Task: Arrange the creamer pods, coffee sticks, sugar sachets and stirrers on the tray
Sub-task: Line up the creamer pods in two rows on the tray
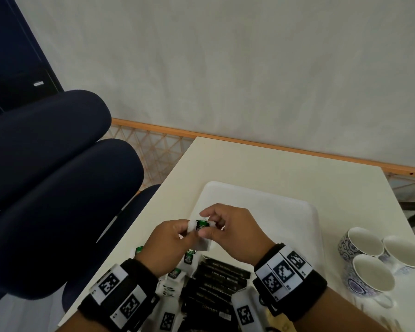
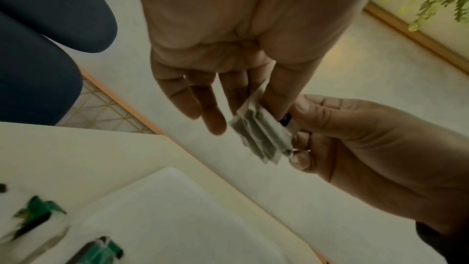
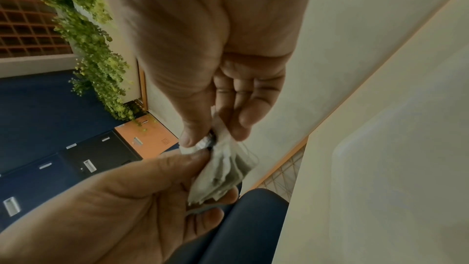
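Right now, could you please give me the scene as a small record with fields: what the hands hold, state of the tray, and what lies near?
held: small bundle of white sachets, green label on top
left hand: pinches the bundle
right hand: pinches the same bundle
position: above the near left edge of the white tray
tray: nothing visible on it
table, near edge: black coffee sticks, more green-labelled sachets
right side: three cups

White sachets point(image 1: 200, 232) (green-labelled) held above the empty white tray point(image 1: 285, 212).
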